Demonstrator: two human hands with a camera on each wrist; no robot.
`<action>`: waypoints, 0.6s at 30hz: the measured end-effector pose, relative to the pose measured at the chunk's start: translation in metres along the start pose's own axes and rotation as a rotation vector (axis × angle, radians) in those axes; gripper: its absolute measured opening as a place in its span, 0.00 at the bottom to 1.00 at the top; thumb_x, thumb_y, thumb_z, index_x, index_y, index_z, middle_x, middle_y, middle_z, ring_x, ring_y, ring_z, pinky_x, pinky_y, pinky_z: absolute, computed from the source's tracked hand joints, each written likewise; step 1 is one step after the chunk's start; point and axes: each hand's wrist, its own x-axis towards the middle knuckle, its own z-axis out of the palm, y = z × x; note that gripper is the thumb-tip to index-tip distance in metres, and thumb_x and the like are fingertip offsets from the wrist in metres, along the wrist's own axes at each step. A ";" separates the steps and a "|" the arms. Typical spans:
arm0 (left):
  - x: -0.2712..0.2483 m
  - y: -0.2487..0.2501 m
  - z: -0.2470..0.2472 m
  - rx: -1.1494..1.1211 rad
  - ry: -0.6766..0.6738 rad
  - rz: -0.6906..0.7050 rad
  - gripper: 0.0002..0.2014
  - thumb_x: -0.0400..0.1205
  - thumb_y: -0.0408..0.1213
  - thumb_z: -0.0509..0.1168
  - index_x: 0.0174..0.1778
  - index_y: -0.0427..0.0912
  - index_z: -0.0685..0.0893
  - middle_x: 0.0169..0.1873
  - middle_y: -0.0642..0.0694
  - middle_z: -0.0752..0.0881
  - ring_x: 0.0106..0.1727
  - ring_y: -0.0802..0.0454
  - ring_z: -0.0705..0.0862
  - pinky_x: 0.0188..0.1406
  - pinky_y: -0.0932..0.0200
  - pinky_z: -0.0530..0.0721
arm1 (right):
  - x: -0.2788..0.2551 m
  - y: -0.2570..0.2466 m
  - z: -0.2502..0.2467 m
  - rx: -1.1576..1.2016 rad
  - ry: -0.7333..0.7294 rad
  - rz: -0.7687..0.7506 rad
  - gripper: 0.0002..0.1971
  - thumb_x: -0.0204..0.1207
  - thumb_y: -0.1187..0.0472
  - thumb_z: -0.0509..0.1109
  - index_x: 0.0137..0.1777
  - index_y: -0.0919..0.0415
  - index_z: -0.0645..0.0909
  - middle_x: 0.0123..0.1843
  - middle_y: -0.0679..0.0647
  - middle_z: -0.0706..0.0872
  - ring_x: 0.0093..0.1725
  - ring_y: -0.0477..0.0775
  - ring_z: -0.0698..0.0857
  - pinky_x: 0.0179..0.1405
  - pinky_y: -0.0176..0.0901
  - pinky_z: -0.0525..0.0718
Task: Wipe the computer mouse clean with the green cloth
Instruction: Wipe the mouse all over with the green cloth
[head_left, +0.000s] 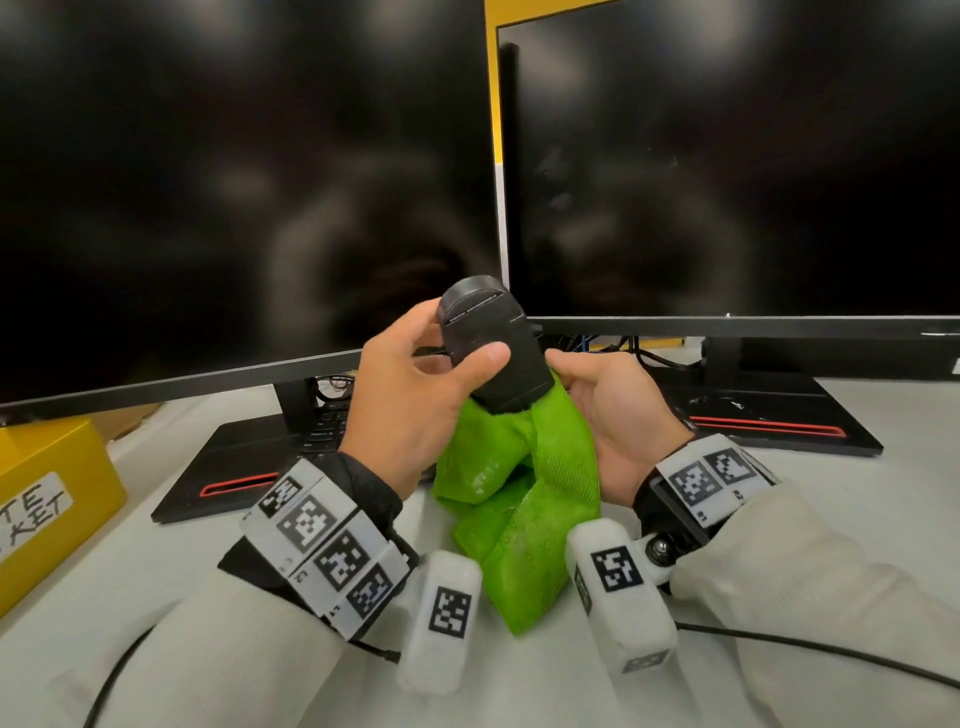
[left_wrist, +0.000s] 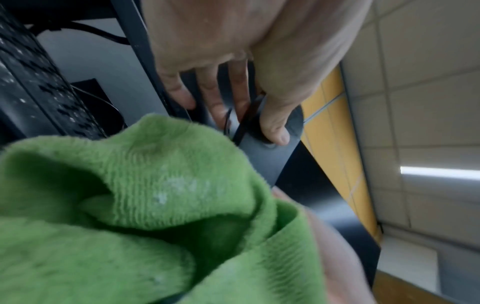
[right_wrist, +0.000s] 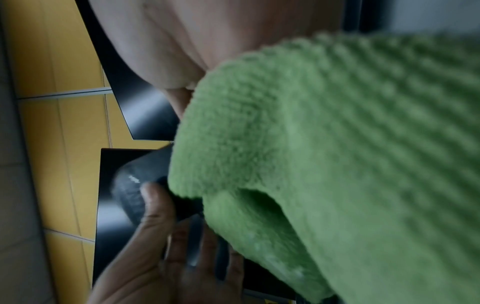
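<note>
Hanging lowest and closest, the green cloth (head_left: 519, 499) is draping from the right hand (head_left: 613, 415), whose fingers are curling around it under the mouse (head_left: 488, 348). Left hand (head_left: 415, 395) is gripping the black mouse, lifted above the desk (head_left: 831, 519) before two dark monitors (head_left: 727, 156).

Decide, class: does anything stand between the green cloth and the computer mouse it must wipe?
Nothing visible does. The left hand grips the computer mouse in the air, and the green cloth, held in the right hand, already touches the mouse's lower end, with no object between them.
</note>
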 end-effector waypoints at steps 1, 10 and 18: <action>-0.001 0.000 0.000 0.015 -0.002 0.003 0.20 0.75 0.43 0.79 0.63 0.49 0.90 0.56 0.49 0.95 0.59 0.44 0.93 0.66 0.34 0.89 | 0.000 0.000 0.002 0.002 -0.014 0.012 0.23 0.85 0.57 0.57 0.75 0.66 0.79 0.72 0.70 0.83 0.70 0.73 0.83 0.70 0.69 0.80; 0.002 0.002 -0.003 0.113 0.006 0.124 0.21 0.79 0.31 0.79 0.66 0.53 0.87 0.52 0.46 0.93 0.54 0.47 0.92 0.59 0.45 0.92 | -0.003 0.000 0.005 0.063 -0.181 0.034 0.38 0.63 0.70 0.50 0.78 0.74 0.73 0.78 0.79 0.73 0.75 0.79 0.75 0.78 0.76 0.68; 0.003 0.006 -0.003 -0.042 0.117 0.172 0.21 0.83 0.28 0.76 0.72 0.40 0.84 0.56 0.40 0.92 0.53 0.54 0.93 0.53 0.60 0.91 | 0.011 0.005 -0.005 -0.031 -0.122 0.001 0.38 0.61 0.75 0.47 0.75 0.78 0.73 0.77 0.80 0.73 0.75 0.82 0.75 0.78 0.77 0.70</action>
